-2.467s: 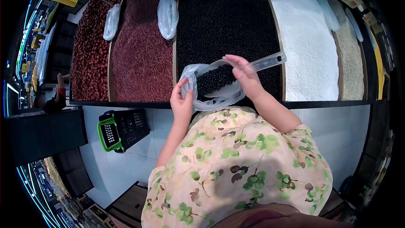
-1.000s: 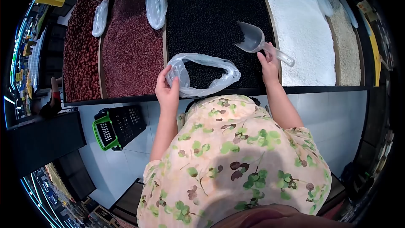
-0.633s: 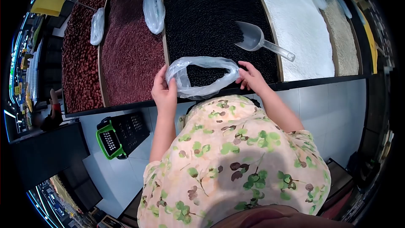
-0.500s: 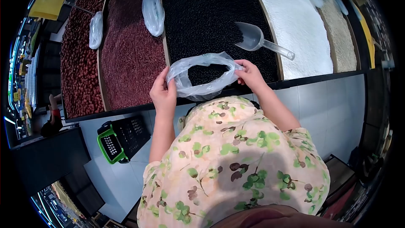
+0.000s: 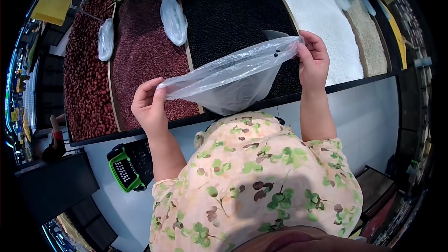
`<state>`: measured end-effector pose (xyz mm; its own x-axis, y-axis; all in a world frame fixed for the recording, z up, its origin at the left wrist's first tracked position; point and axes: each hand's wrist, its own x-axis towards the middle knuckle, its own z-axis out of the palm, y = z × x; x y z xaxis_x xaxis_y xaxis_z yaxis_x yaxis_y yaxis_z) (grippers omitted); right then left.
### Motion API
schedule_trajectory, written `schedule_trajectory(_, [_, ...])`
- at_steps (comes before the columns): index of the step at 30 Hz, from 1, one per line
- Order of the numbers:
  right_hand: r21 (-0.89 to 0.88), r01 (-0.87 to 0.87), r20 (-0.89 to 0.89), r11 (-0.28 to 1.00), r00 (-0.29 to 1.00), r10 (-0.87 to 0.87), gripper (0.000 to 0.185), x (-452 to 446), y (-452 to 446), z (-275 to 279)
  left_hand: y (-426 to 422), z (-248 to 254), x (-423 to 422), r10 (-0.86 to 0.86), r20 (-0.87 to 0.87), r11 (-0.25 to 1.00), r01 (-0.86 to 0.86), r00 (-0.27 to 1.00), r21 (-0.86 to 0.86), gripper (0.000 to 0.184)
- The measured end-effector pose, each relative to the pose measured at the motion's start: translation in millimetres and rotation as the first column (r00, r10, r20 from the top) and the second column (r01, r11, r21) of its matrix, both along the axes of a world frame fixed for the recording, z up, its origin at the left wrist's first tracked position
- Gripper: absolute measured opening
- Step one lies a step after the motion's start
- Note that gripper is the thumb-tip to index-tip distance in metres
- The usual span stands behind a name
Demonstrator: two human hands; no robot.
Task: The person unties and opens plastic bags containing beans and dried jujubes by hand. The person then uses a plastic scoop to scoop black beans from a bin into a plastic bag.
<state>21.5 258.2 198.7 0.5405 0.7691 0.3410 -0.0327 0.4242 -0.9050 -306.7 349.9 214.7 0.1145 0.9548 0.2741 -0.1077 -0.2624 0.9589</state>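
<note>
A clear plastic bag (image 5: 224,81) is stretched wide between my hands, its mouth pulled almost flat. My left hand (image 5: 151,105) pinches one end of the rim, over the small dark red beans (image 5: 144,56). At the other end my right hand (image 5: 313,60) is closed on the opposite rim, near the divider beside the white grain. Several black beans (image 5: 276,53) show at the bag near my right fingers. Behind the bag lies a bin of black beans (image 5: 224,14). Part of a clear scoop (image 5: 274,33) peeks out above the bag; the rest is hidden.
Wrapped plastic bundles lie on the red beans (image 5: 173,20) and the red dates (image 5: 106,39). White grain (image 5: 322,28) and a beige grain (image 5: 371,42) fill the bins at right. A black and green basket (image 5: 125,170) stands on the floor. Another person's hand (image 5: 57,123) shows at far left.
My hands have moved apart, left hand down and leftward, right hand up and rightward. The bag's round opening has been drawn into a long narrow one, and the bag now covers most of the scoop.
</note>
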Motion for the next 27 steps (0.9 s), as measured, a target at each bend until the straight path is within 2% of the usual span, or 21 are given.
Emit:
schedule_trajectory(2, [0.083,-0.02,0.01,0.996,1.0,0.019,0.048,-1,0,-9,10,-15,-12,-0.004,0.185,0.998,0.016,0.983,-0.064,0.017])
schedule_trajectory(3, [0.022,-0.027,0.047,0.999,0.999,0.026,0.066,4,-2,-25,13,-22,-19,-0.114,0.299,0.983,0.151,0.948,-0.105,0.026])
schedule_trajectory(4, [-0.03,-0.033,-0.032,0.999,0.999,0.032,0.075,5,-5,-40,13,-26,-20,-0.091,0.33,0.978,0.147,0.94,-0.15,0.03])
schedule_trajectory(6, [-0.205,-0.109,-0.013,0.973,0.994,0.109,0.086,3,-18,-63,10,-36,-18,-0.045,0.39,0.96,0.148,0.92,-0.238,0.04])
schedule_trajectory(7, [-0.313,-0.147,0.008,0.938,0.988,0.157,0.089,3,-25,-79,10,-51,-26,-0.144,0.34,0.937,0.239,0.929,-0.255,0.053])
schedule_trajectory(9, [-0.479,-0.21,0.021,0.853,0.968,0.25,0.093,0,-38,-110,4,-77,-32,-0.268,0.205,0.899,0.321,0.941,-0.298,0.065])
schedule_trajectory(12, [-0.571,-0.174,0.137,0.802,0.944,0.301,0.099,-13,-40,-117,-11,-87,-13,-0.454,0.048,0.844,0.447,0.889,-0.295,0.088])
schedule_trajectory(13, [-0.571,-0.183,0.168,0.8,0.928,0.332,0.097,-14,-36,-119,-11,-94,-7,-0.515,-0.072,0.829,0.475,0.854,-0.294,0.102])
schedule_trajectory(14, [-0.558,-0.188,0.196,0.808,0.917,0.349,0.096,-16,-32,-118,-13,-98,-3,-0.529,-0.278,0.848,0.485,0.802,-0.214,0.105])
schedule_trajectory(16, [-0.527,-0.198,0.255,0.826,0.89,0.377,0.093,-25,-20,-106,-11,-113,11,-0.635,-0.339,0.772,0.578,0.694,-0.264,0.103])
schedule_trajectory(17, [-0.504,-0.173,0.328,0.846,0.868,0.373,0.087,-30,-15,-99,-10,-117,18,-0.616,-0.42,0.78,0.591,0.667,-0.205,0.102])
schedule_trajectory(18, [-0.562,-0.156,0.364,0.812,0.836,0.412,0.076,-35,-12,-84,-10,-119,25,-0.586,-0.498,0.782,0.606,0.639,-0.143,0.101])
schedule_trajectory(20, [-0.607,-0.277,0.163,0.745,0.874,0.458,0.058,-41,-6,-103,-13,-118,40,-0.66,-0.416,0.737,0.647,0.626,-0.196,0.094])
schedule_trajectory(21, [-0.632,-0.247,0.169,0.735,0.881,0.441,0.036,-46,-3,-107,-14,-120,45,-0.678,-0.392,0.727,0.649,0.623,-0.226,0.092])
schedule_trajectory(22, [-0.578,-0.256,0.232,0.775,0.859,0.456,0.024,-50,-1,-103,-15,-123,48,-0.694,-0.367,0.716,0.65,0.62,-0.255,0.091])
schedule_trajectory(23, [-0.548,-0.272,0.23,0.791,0.86,0.455,0.021,-56,-1,-99,-19,-125,50,-0.716,-0.265,0.696,0.633,0.646,-0.339,0.089])
schedule_trajectory(24, [-0.519,-0.288,0.226,0.805,0.862,0.454,0.019,-63,-1,-96,-19,-125,53,-0.717,-0.286,0.694,0.611,0.636,-0.38,0.088])
schedule_trajectory(26, [-0.363,-0.276,0.415,0.89,0.808,0.42,0.02,-78,-1,-80,-20,-134,60,-0.69,-0.461,0.706,0.66,0.558,-0.259,0.085])
schedule_trajectory(27, [-0.4,-0.278,0.469,0.873,0.756,0.456,0.021,-83,-2,-81,-16,-128,71,-0.695,-0.405,0.707,0.668,0.594,-0.233,0.081])
